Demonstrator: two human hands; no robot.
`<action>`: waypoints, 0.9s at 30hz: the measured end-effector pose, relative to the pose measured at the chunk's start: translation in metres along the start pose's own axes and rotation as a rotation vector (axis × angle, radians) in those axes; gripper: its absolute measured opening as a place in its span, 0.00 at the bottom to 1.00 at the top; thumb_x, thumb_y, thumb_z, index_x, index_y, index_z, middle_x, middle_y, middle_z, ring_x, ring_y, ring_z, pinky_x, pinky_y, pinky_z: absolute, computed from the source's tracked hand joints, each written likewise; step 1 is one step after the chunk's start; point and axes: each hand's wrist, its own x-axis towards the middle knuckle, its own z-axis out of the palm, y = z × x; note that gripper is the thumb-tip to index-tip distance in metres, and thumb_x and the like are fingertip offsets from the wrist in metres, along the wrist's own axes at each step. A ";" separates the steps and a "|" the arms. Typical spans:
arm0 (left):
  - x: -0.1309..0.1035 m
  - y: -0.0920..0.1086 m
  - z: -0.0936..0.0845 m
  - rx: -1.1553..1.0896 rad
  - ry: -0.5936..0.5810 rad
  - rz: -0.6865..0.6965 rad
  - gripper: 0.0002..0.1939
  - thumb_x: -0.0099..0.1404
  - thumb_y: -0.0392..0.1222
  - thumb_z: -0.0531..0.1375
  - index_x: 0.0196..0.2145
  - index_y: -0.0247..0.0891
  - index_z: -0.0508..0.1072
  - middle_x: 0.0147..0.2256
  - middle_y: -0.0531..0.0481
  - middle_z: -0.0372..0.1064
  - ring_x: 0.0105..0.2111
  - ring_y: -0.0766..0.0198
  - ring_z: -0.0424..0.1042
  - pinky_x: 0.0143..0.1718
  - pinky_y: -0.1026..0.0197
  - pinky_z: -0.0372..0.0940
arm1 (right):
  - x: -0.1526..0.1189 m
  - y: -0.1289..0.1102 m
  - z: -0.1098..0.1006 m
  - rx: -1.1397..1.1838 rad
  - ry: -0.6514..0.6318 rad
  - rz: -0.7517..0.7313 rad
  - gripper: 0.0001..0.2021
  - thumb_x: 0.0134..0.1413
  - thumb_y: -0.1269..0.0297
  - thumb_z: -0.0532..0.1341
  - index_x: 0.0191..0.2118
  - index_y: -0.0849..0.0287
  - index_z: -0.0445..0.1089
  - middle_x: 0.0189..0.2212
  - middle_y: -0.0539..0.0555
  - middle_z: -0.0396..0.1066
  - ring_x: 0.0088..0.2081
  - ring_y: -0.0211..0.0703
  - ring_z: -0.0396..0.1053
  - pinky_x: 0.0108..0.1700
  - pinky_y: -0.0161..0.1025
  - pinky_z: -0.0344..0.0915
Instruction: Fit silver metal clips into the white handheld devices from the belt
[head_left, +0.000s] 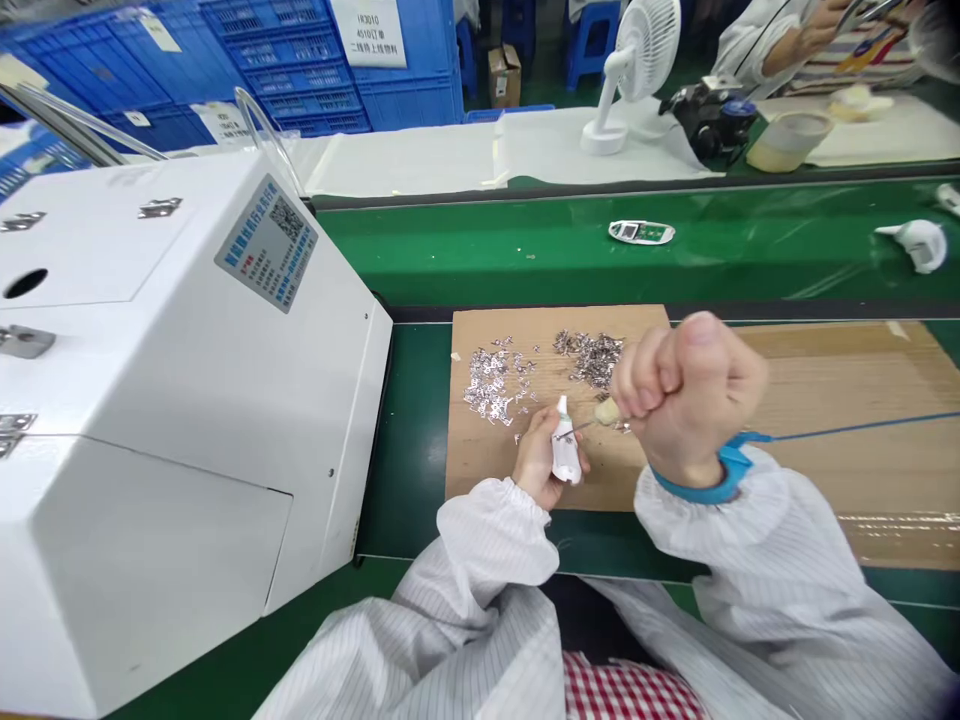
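My left hand (537, 460) is closed round a white plastic housing (567, 455) with a narrow tip pointing away from me. My right hand (686, 395), raised over the cardboard, is wrapped round a thin metal-shafted tool (576, 430); its handle is mostly hidden in the fist. The tool's shaft reaches left to the face of the housing. A blue wrist strap (724, 480) circles my right wrist. Beyond my hands, small silvery metal pieces (489, 385) lie in a pile at the left, and a darker pile of small metal parts (596, 358) lies to their right.
Cardboard sheets (847, 400) cover the green bench. A large white machine (225, 420) stands at the left. On the green belt (465, 250) lie a part with a circuit board (641, 232) and a white housing (921, 245). Behind are a fan (637, 60) and a person's hand.
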 end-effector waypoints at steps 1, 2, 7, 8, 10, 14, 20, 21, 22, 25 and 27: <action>0.000 -0.001 -0.001 0.003 -0.005 0.006 0.10 0.68 0.47 0.55 0.42 0.43 0.57 0.23 0.57 0.64 0.11 0.66 0.63 0.10 0.69 0.51 | -0.002 0.003 0.001 -0.027 0.001 0.008 0.25 0.63 0.51 0.58 0.17 0.52 0.52 0.11 0.44 0.48 0.11 0.33 0.48 0.12 0.35 0.47; 0.000 -0.001 -0.001 0.002 -0.006 0.011 0.10 0.68 0.47 0.55 0.41 0.42 0.57 0.23 0.57 0.64 0.11 0.66 0.63 0.10 0.69 0.51 | -0.003 0.004 0.001 -0.042 -0.001 0.012 0.25 0.63 0.51 0.57 0.17 0.52 0.51 0.11 0.44 0.47 0.11 0.33 0.48 0.12 0.35 0.47; 0.001 -0.003 0.000 0.002 0.013 0.028 0.09 0.67 0.46 0.54 0.40 0.42 0.57 0.23 0.57 0.64 0.11 0.66 0.63 0.11 0.68 0.52 | -0.007 0.003 0.002 -0.007 -0.051 -0.003 0.24 0.63 0.53 0.58 0.17 0.52 0.54 0.12 0.44 0.49 0.12 0.33 0.50 0.13 0.37 0.48; 0.001 -0.004 0.000 0.004 0.020 0.044 0.10 0.66 0.46 0.55 0.41 0.42 0.58 0.22 0.57 0.65 0.11 0.66 0.63 0.11 0.68 0.52 | -0.008 0.002 0.002 -0.009 -0.073 -0.004 0.24 0.63 0.53 0.58 0.18 0.52 0.54 0.12 0.44 0.50 0.13 0.33 0.50 0.14 0.37 0.49; 0.002 -0.006 0.000 0.016 0.047 0.080 0.12 0.65 0.47 0.57 0.41 0.41 0.59 0.22 0.57 0.64 0.11 0.67 0.62 0.12 0.68 0.52 | -0.012 0.002 0.002 -0.049 -0.116 0.003 0.24 0.64 0.51 0.58 0.18 0.52 0.55 0.12 0.45 0.50 0.13 0.34 0.51 0.15 0.38 0.49; 0.002 -0.006 0.000 0.041 0.058 0.088 0.09 0.66 0.45 0.56 0.39 0.41 0.58 0.21 0.57 0.64 0.10 0.67 0.62 0.12 0.67 0.52 | -0.013 0.002 0.001 -0.102 -0.164 0.025 0.25 0.64 0.50 0.56 0.17 0.52 0.54 0.12 0.45 0.52 0.14 0.35 0.53 0.16 0.39 0.51; -0.001 -0.001 0.000 0.032 0.028 0.027 0.07 0.70 0.46 0.52 0.42 0.42 0.57 0.23 0.56 0.63 0.11 0.67 0.63 0.13 0.68 0.53 | 0.001 -0.002 -0.005 -0.034 -0.022 -0.013 0.25 0.64 0.54 0.58 0.17 0.53 0.52 0.11 0.43 0.48 0.11 0.32 0.48 0.14 0.35 0.47; -0.001 -0.001 0.001 0.034 0.034 0.022 0.07 0.70 0.45 0.51 0.42 0.42 0.57 0.23 0.56 0.63 0.11 0.67 0.63 0.13 0.68 0.53 | 0.002 -0.001 -0.005 -0.038 -0.011 -0.009 0.26 0.63 0.53 0.59 0.17 0.53 0.51 0.10 0.43 0.47 0.11 0.32 0.47 0.13 0.35 0.46; -0.001 0.000 0.001 0.036 0.040 0.021 0.06 0.71 0.45 0.49 0.42 0.42 0.56 0.23 0.56 0.63 0.11 0.67 0.63 0.12 0.68 0.53 | 0.003 -0.001 -0.006 -0.024 -0.008 -0.005 0.26 0.63 0.53 0.59 0.16 0.53 0.51 0.10 0.43 0.47 0.11 0.32 0.47 0.13 0.35 0.46; -0.002 0.001 0.002 0.041 0.043 0.022 0.04 0.72 0.43 0.47 0.41 0.42 0.56 0.22 0.56 0.62 0.11 0.67 0.62 0.11 0.68 0.52 | 0.002 0.002 -0.007 0.066 -0.034 -0.001 0.25 0.62 0.55 0.60 0.16 0.53 0.54 0.10 0.43 0.49 0.11 0.32 0.48 0.13 0.35 0.46; -0.002 0.001 0.003 0.039 0.037 0.023 0.04 0.72 0.43 0.46 0.40 0.42 0.56 0.22 0.56 0.62 0.11 0.67 0.62 0.11 0.68 0.52 | 0.000 0.005 -0.006 0.107 -0.050 0.002 0.24 0.63 0.57 0.60 0.17 0.54 0.56 0.10 0.43 0.51 0.11 0.31 0.49 0.13 0.35 0.46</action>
